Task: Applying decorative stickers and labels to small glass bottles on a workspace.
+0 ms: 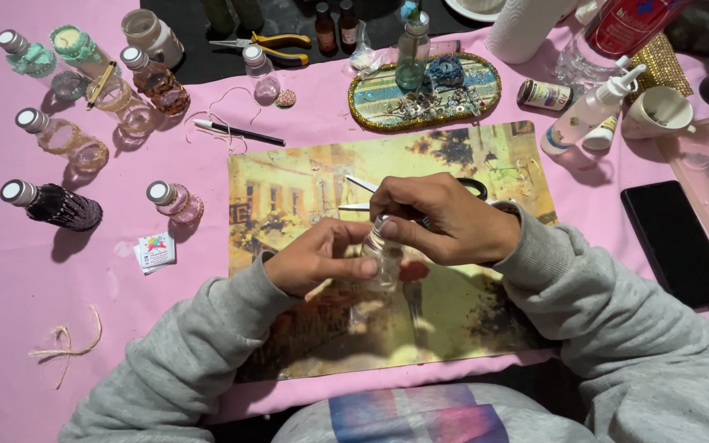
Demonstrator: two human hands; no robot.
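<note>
Clear glass bottle, small, is held upright over the painted placemat, mid-desk. Left hand grips its body, thumb across the front. Right hand is closed on the bottle's neck from above, fingertips pinched at the top. Scissors lie on the mat just behind the right hand. Decorated bottles sit well apart to the left on the pink cloth. Black phone lies to the right.
</note>
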